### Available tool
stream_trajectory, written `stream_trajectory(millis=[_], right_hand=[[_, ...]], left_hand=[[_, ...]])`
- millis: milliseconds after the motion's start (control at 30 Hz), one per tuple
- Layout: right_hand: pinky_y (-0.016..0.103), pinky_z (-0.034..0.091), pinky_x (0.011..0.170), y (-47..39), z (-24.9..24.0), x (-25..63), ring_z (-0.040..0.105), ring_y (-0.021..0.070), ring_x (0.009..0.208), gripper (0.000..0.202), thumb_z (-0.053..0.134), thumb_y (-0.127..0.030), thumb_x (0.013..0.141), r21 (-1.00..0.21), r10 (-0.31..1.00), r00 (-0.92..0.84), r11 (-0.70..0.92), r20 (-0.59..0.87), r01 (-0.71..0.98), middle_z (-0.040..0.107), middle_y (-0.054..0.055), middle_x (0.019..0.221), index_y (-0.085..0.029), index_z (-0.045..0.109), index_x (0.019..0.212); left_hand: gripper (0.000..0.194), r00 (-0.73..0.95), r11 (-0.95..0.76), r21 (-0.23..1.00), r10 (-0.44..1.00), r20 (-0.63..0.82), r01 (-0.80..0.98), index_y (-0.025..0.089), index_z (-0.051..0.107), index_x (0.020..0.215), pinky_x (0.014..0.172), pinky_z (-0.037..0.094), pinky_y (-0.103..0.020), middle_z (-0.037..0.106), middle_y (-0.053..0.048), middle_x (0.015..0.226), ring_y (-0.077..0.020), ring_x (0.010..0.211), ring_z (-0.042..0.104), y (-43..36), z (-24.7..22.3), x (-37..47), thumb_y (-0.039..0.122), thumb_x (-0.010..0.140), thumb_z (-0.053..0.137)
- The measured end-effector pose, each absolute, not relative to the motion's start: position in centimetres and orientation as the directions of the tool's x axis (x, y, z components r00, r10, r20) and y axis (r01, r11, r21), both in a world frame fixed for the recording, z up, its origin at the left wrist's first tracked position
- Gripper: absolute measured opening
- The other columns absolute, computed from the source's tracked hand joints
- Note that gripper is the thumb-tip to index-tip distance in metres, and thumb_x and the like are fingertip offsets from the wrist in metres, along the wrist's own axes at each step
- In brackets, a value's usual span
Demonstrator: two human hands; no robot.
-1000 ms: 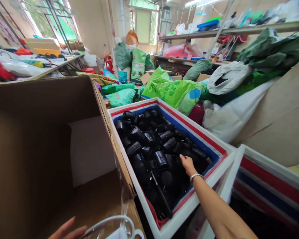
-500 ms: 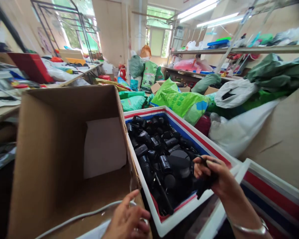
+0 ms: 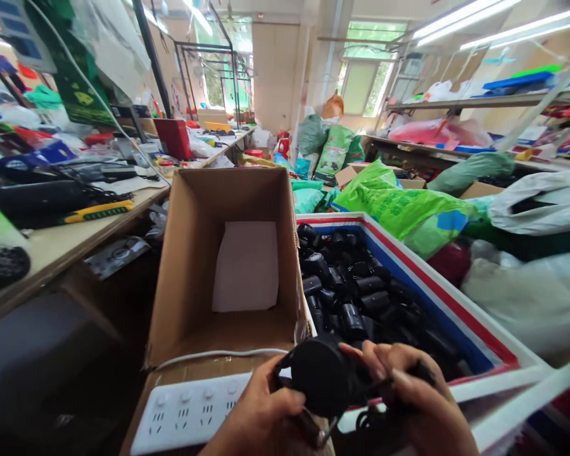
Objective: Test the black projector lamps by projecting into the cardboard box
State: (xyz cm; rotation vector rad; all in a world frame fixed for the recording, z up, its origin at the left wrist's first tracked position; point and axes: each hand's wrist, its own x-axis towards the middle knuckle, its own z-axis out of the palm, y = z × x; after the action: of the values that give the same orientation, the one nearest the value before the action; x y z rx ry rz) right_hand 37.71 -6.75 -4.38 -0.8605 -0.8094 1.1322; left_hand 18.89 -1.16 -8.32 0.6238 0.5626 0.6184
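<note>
Above the corner between the cardboard box and the foam bin, my left hand (image 3: 268,405) grips a black round-faced device (image 3: 320,373) by its left side. A small metal-looking part hangs below it. My right hand (image 3: 413,392) is closed around black cord-like parts (image 3: 377,386) at the device's right; what exactly lies inside the fingers is partly hidden. Beyond my right hand, many black cylindrical devices (image 3: 354,320) fill the white foam bin (image 3: 487,386), which is lined with red, white and blue stripes. The open cardboard box (image 3: 185,272) stands left of the bin.
A white power strip (image 3: 190,405) with a white cable lies in front of the box. At left, a workbench (image 3: 71,244) carries tools and cords. Green bags (image 3: 399,202) and white sacks (image 3: 527,297) crowd the space behind and right of the bin.
My right hand has come left from over the bin, holding black parts. My left hand, empty before, now grips the round-faced device. The view has turned left.
</note>
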Motion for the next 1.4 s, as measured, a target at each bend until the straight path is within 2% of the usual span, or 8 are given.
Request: stream_trajectory(millis=[100,200,433,600,767,967,1100,1400], right_hand=[[0.051,0.045,0.093,-6.1,-6.2,37.7,0.043,0.0107,0.049,0.022,0.074,-0.030,0.065,-0.726,0.965,0.252,0.123,-0.072,-0.677,0.043,-0.006,0.049,-0.024,0.057,0.053],[0.040,0.052,0.080,-6.2,-7.0,37.5,0.045,0.0091,0.049,0.027,0.073,-0.036,0.070,-0.744,0.983,0.166,0.056,-0.074,-0.666,0.047,-0.005,0.052,-0.022,0.056,0.054],[0.031,0.049,0.074,-8.1,-9.3,37.3,0.061,0.0186,0.083,0.063,0.083,-0.027,0.059,-0.992,0.976,-0.175,-0.122,-0.127,0.039,0.064,0.005,0.097,-0.024,0.054,0.115],[0.029,0.046,0.068,-7.7,-12.3,35.6,0.055,0.0168,0.074,0.005,0.060,-0.017,0.077,-0.846,0.975,-0.218,0.080,-0.044,0.526,0.059,0.003,0.077,-0.017,0.063,0.081],[0.034,0.043,0.075,-6.9,-12.8,36.1,0.052,0.0210,0.084,0.018,0.057,-0.008,0.074,-0.646,0.968,-0.251,0.188,-0.005,0.740,0.062,0.005,0.083,-0.020,0.065,0.084],[0.027,0.045,0.064,-6.8,-13.5,36.4,0.056,0.0164,0.071,0.024,0.046,-0.025,0.089,-0.711,0.982,-0.190,0.137,0.005,0.690,0.058,0.006,0.081,-0.018,0.067,0.081],[0.028,0.042,0.059,-6.4,-13.5,36.2,0.054,0.0173,0.064,0.018,0.060,-0.028,0.080,-0.619,0.995,-0.098,0.082,0.009,0.781,0.057,0.003,0.066,-0.020,0.069,0.067],[0.027,0.052,0.066,-3.9,-13.8,32.8,0.066,0.0178,0.071,0.011,0.058,-0.021,0.080,-0.822,0.991,-0.109,0.127,0.079,0.555,0.069,0.004,0.076,-0.016,0.067,0.084]], left_hand=[[0.063,0.694,0.654,0.654,0.670,-0.266,-0.381,0.017,0.051,0.117,0.051,0.046,-0.027,0.068,-0.002,0.064,-0.0167,0.049,0.062,-1.6,-8.0,16.6,0.011,0.057,0.067],[0.067,0.651,0.628,0.677,0.704,-0.284,-0.384,0.017,0.048,0.122,0.053,0.047,-0.028,0.069,-0.002,0.064,-0.0157,0.050,0.062,-1.6,-7.4,14.3,0.006,0.058,0.063],[0.055,0.395,0.503,0.719,0.855,-0.335,-0.480,0.021,0.061,0.108,0.054,0.047,-0.024,0.066,0.001,0.063,-0.0093,0.050,0.053,-0.4,-4.2,10.1,0.004,0.056,0.068],[0.043,0.343,0.444,0.764,0.888,-0.306,-0.468,0.019,0.068,0.093,0.048,0.045,-0.020,0.065,0.001,0.061,-0.0097,0.050,0.053,-0.1,-2.6,9.1,0.003,0.053,0.068],[0.036,0.256,0.375,0.788,0.925,-0.281,-0.488,0.018,0.069,0.084,0.048,0.048,-0.019,0.065,0.001,0.059,-0.0093,0.050,0.055,-0.1,-1.8,7.7,0.000,0.052,0.069],[0.037,0.211,0.311,0.789,0.949,-0.232,-0.530,0.017,0.069,0.085,0.047,0.049,-0.018,0.067,0.000,0.063,-0.0098,0.051,0.057,0.1,-0.9,6.6,0.000,0.053,0.068],[0.033,0.188,0.302,0.787,0.953,-0.238,-0.538,0.017,0.069,0.082,0.049,0.051,-0.020,0.066,0.001,0.061,-0.0089,0.049,0.055,0.2,-0.8,6.3,0.001,0.053,0.068],[0.021,0.116,0.287,0.767,0.956,-0.271,-0.574,0.014,0.067,0.067,0.049,0.051,-0.023,0.063,0.001,0.057,-0.0075,0.045,0.052,0.8,-1.6,4.7,0.000,0.053,0.064]])
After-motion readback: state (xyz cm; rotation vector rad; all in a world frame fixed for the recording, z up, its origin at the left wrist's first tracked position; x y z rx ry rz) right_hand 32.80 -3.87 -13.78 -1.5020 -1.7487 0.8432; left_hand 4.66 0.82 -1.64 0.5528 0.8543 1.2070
